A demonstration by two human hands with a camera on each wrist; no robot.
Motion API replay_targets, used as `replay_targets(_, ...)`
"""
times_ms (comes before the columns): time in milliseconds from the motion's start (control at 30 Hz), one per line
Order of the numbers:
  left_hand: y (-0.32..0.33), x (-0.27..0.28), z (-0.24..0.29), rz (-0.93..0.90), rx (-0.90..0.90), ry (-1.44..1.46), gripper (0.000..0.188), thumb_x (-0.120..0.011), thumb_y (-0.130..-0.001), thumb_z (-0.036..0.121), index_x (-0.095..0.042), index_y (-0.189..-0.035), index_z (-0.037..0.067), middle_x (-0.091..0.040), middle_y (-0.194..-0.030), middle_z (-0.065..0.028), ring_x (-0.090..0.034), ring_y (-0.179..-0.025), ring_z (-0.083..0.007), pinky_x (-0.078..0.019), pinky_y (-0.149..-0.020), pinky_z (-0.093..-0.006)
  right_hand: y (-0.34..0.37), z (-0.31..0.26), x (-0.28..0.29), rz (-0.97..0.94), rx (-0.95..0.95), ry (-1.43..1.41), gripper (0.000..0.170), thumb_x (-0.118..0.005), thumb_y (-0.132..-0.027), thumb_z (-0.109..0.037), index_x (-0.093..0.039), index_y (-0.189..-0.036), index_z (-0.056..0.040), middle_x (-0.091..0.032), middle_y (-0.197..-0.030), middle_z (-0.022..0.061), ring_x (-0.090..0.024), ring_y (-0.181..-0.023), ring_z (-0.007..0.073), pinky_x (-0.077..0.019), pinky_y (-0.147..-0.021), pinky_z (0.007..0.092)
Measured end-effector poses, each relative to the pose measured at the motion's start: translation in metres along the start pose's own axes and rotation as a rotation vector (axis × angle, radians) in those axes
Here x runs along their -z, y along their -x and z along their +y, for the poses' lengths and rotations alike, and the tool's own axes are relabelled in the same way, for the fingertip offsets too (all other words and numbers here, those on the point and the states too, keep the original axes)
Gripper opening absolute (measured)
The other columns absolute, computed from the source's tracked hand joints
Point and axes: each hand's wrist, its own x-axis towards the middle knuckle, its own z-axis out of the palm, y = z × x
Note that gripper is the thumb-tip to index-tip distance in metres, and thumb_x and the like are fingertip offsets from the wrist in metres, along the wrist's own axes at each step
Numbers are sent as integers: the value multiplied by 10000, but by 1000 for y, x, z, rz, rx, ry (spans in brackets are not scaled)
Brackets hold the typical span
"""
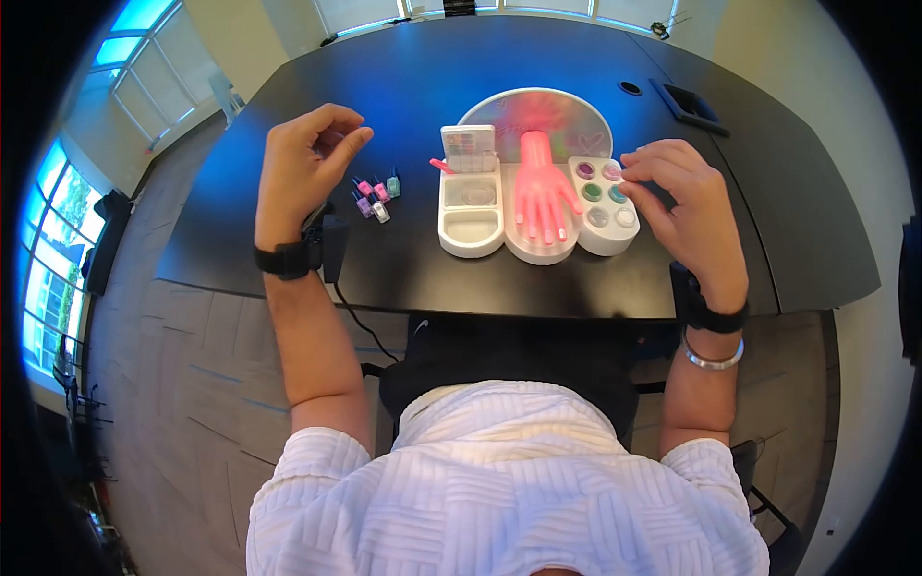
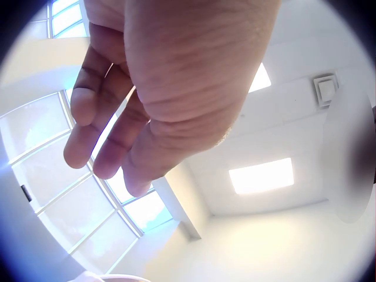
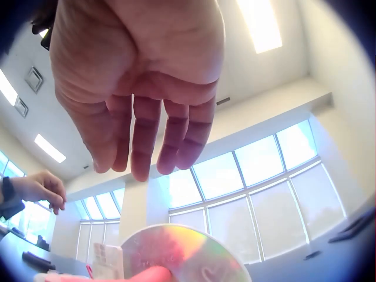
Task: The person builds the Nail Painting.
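My left hand (image 1: 303, 163) is raised over the left side of the table, fingers loosely bent and holding nothing. Right of it lies a cluster of small nail polish bottles (image 1: 365, 188) in pink, purple, white and teal. A white toy manicure stand (image 1: 471, 248) sits in the middle, bearing a pink model hand (image 1: 544, 192) with its fingers toward me. Behind that rises a shiny rounded backboard (image 1: 586, 125). Beside the stand's glitter pots (image 1: 593, 192) hovers my right hand (image 1: 687, 197); its fingers hang loosely bent with nothing between them in the right wrist view.
The stand's left part has trays, an upright pale panel (image 1: 469, 142) and a pink stick (image 1: 441, 166). Farther off, a black frame-like piece (image 1: 689, 106) lies by a round hole (image 1: 629, 88) in the dark table (image 1: 384, 77). A cable (image 1: 360, 324) hangs from my left wrist.
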Motion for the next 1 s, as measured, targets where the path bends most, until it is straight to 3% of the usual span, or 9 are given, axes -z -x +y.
replay_targets(233,-2,-19,-44,-75,84,-90,143,-858,-944,101,-780,-1014,5,-756,-784,-42,-681,-691,-94,-533,-653,-269,-3,-33,16,76,121,-20,143,-863,-830,1,-766,-934,-10,-788,-974,94,-728,-952,281,-601,-806,388)
replay_targets(333,0,-28,-67,-138,178,-191,257,-871,-878,168,-779,-1063,15,-769,-814,-113,-739,-726,-217,-573,-698,-363,-3,-36,18,95,158,-52,154,-866,-812,4,-758,-920,-9,-782,-960,87,-724,-933,285,-604,-790,387)
replay_targets(433,9,-42,-102,-172,216,-290,296,-882,-866,171,-770,-1091,15,-772,-825,-125,-750,-739,-233,-579,-702,-377,-2,-37,19,109,168,-69,160,-867,-805,6,-752,-915,-6,-781,-963,88,-722,-926,289,-605,-780,388)
replay_targets(500,12,-42,-104,-250,299,-326,380,-904,-866,204,-755,-1162,18,-769,-815,-127,-763,-761,-238,-586,-705,-387,-1,-37,20,115,170,-68,162,-868,-803,5,-755,-918,-7,-781,-966,88,-723,-925,289,-606,-778,389)
replay_targets(567,12,-41,-97,-455,699,-314,476,-919,-882,244,-730,-1259,22,-782,-865,-140,-766,-759,-232,-594,-700,-389,-1,-36,21,115,175,-70,164,-869,-801,4,-757,-921,-9,-781,-969,89,-725,-924,289,-606,-776,391)
replay_targets(600,14,-40,-98,-494,737,-321,562,-921,-899,273,-693,-1341,12,-792,-941,-160,-757,-714,-229,-597,-686,-393,0,-36,21,105,166,-67,165,-870,-801,0,-759,-923,-10,-782,-971,90,-726,-919,289,-606,-774,392)
replay_targets(700,18,-43,-110,-478,722,-342,523,-924,-894,252,-713,-1310,16,-772,-926,-136,-770,-712,-218,-588,-624,-350,1,-38,20,89,147,-70,163,-873,-803,-8,-763,-923,-13,-783,-975,92,-729,-907,288,-605,-767,392)
replay_targets(1000,11,-54,-112,-522,864,-293,278,-849,-927,176,-784,-1128,-6,-795,-927,-137,-784,-702,-231,-610,-623,-358,3,-41,17,69,155,-71,150,-875,-823,-33,-762,-921,-23,-773,-956,88,-721,-866,288,-596,-747,395)
